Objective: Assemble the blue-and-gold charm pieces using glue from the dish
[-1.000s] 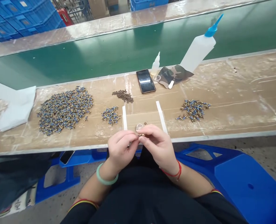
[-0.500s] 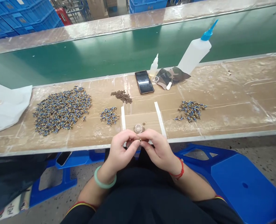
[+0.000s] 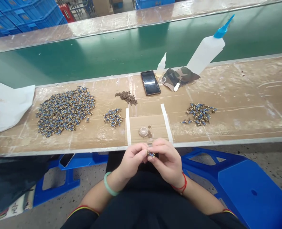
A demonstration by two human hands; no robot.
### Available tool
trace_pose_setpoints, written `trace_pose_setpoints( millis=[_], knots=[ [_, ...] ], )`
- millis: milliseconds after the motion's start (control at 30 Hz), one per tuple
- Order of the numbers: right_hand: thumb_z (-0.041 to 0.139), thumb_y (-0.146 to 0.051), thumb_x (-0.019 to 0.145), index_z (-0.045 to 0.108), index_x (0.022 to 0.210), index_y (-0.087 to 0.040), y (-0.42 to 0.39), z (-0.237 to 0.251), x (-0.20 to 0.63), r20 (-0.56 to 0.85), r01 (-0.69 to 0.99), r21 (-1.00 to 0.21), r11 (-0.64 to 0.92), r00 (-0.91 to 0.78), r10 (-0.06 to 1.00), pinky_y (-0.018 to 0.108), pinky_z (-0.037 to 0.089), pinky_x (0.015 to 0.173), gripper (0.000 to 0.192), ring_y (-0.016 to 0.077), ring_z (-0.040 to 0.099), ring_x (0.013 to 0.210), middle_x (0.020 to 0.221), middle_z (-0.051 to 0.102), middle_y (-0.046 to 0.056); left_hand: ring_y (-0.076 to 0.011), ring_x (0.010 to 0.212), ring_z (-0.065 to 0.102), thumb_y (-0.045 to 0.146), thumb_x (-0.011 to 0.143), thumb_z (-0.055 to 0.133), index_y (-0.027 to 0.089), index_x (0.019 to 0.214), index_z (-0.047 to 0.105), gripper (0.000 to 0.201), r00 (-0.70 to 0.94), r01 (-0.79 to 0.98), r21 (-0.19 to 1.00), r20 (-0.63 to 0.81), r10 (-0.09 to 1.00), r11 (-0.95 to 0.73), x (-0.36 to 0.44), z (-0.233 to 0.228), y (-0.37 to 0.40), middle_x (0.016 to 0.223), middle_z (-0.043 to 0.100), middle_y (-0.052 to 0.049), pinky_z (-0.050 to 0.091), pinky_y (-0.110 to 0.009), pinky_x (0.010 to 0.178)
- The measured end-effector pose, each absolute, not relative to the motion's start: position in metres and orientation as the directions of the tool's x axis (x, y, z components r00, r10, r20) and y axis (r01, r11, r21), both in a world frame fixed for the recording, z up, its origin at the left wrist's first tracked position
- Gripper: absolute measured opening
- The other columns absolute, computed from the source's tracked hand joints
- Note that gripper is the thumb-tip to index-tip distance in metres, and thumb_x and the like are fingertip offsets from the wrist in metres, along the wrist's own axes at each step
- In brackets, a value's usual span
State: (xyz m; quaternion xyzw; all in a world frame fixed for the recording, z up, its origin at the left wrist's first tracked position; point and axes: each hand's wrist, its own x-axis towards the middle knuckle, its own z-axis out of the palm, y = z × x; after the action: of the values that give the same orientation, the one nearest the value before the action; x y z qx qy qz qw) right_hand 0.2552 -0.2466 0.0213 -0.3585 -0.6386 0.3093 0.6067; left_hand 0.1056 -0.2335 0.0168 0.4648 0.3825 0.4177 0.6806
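My left hand [image 3: 133, 160] and my right hand [image 3: 167, 163] meet just in front of the table edge, fingertips pinched together. Between them is a small blue-and-brass part [image 3: 151, 154], partly covered by the fingers; its exact kind is too small to make out. Beyond the hands, a small clear round dish [image 3: 143, 131] sits on a cardboard patch between two white tape strips, with a brown stain beside it. Similar parts lie in a small pile [image 3: 113, 117] to the left, a large pile [image 3: 65, 111] farther left, and another pile [image 3: 200, 114] to the right.
Small brown discs [image 3: 127, 97] lie heaped behind the dish. Near the green wall are a phone [image 3: 150, 83], a small dropper bottle [image 3: 161, 66], a patterned pouch [image 3: 181, 78] and a white bottle [image 3: 206, 54] with blue nozzle. Blue stools [image 3: 252, 184] stand below the table.
Both hands have drawn back toward my body, off the table edge. The blue-and-brass part between the fingertips shows more now, and the dish is uncovered. The view has shifted slightly.
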Motion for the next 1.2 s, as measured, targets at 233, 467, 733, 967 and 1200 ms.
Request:
trace_pose_setpoints(
  millis=[233,467,733,967,1200],
  knots=[
    [0.07,-0.021,0.095,0.078,0.103,-0.027,-0.246,0.018,0.259,0.517,0.038,-0.855,0.518,-0.02,0.856,0.031,0.055,0.06,0.013,0.0181,0.066,0.07,0.079,0.071,0.003,-0.0139,0.055,0.045,0.069,0.086,0.067,0.021,0.057,0.051,0.059,0.398,-0.142,0.964,-0.154,0.904,0.226,0.108,0.025,-0.233,0.055,0.05,0.001,0.041,-0.029,0.057],
    [0.069,-0.021,0.097,0.077,0.099,-0.026,-0.238,0.002,0.281,0.42,0.156,-0.903,0.4,0.13,0.898,0.034,0.057,0.071,0.01,0.0203,0.068,0.082,0.089,0.073,0.005,-0.0224,0.078,0.066,0.042,0.097,0.06,0.023,0.077,0.073,0.03,0.247,0.57,0.781,0.134,0.96,-0.255,0.057,0.045,-0.154,0.079,0.073,-0.005,0.054,-0.035,0.075],
    [0.069,-0.028,0.098,0.077,0.098,-0.026,-0.233,-0.008,0.283,0.385,0.16,-0.921,0.355,0.23,0.894,0.033,0.056,0.067,0.009,0.0196,0.067,0.077,0.086,0.072,0.004,-0.029,0.103,0.07,0.019,0.088,0.068,0.022,0.082,0.079,0.013,0.21,0.924,0.3,0.113,0.971,-0.235,0.043,0.025,-0.05,0.097,0.079,-0.009,0.05,-0.042,0.093],
    [0.069,-0.024,0.098,0.077,0.098,-0.026,-0.234,-0.01,0.281,0.37,0.141,-0.928,0.344,0.259,0.892,0.031,0.057,0.071,0.008,0.0183,0.069,0.081,0.088,0.073,0.003,-0.0299,0.1,0.071,0.022,0.088,0.068,0.018,0.088,0.081,0.013,0.066,0.954,0.292,0.035,0.997,-0.073,0.061,0.022,-0.041,0.1,0.081,-0.013,0.052,-0.042,0.094],
    [0.069,-0.022,0.097,0.077,0.099,-0.027,-0.234,-0.013,0.283,0.369,0.145,-0.929,0.341,0.277,0.887,0.033,0.056,0.074,0.009,0.0188,0.068,0.083,0.089,0.073,0.002,-0.027,0.092,0.07,0.014,0.086,0.067,0.017,0.081,0.076,0.011,0.066,0.943,0.326,-0.015,0.998,-0.058,0.062,0.039,-0.041,0.091,0.078,-0.01,0.053,-0.039,0.089]
  ],
)
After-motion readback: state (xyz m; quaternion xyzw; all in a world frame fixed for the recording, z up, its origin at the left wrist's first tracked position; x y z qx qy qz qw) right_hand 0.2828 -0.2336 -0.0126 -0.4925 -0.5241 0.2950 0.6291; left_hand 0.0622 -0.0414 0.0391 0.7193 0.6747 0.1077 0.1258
